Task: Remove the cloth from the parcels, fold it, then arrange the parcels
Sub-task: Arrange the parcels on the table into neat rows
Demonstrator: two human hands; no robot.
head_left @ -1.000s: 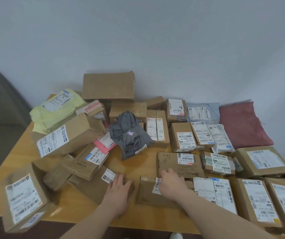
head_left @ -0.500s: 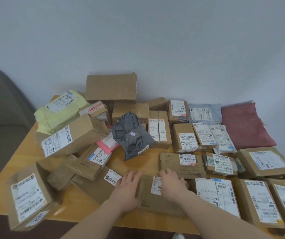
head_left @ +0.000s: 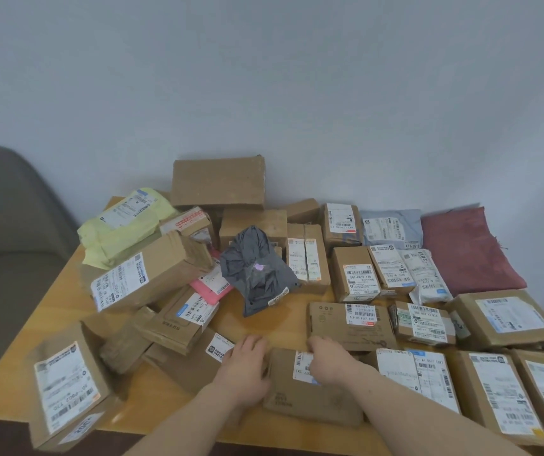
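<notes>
Both my hands are working the flat cardboard parcel [head_left: 310, 390] at the near edge of the wooden tabletop [head_left: 43, 327]. My left hand [head_left: 242, 373] is resting against the parcel's left end, fingers spread and nearly straight, pressing rather than gripping. My right hand [head_left: 328, 360] is lying on the parcel's top over its white label, fingers curling over the far edge; whether that grip is truly clamping the cardboard, I cannot tell.

The folded red cloth [head_left: 468, 251] is lying at the far right of the tabletop against the wall, off the parcels, just beside a grey-blue mailer bag [head_left: 392, 228].

To the right, parcels are sitting in rough rows, labels up: a wide flat carton [head_left: 351, 325] just beyond my right hand, a white-labelled carton [head_left: 415, 380] touching my parcel's right side, and larger boxes [head_left: 501, 393] further right. All are shut, so nothing inside them is showing.

To the left, the parcels are lying in a loose heap: a long carton [head_left: 145, 271] tilting on others, a yellow mailer [head_left: 125, 222] behind it, a pink envelope [head_left: 211, 287] wedged underneath, and a crumpled dark grey poly bag [head_left: 257, 274] leaning mid-table. One tall plain box [head_left: 218, 182] is standing against the wall. A labelled box [head_left: 66, 386] is overhanging the near left corner.

A grey chair [head_left: 10, 232] is standing to the left of the tabletop.
</notes>
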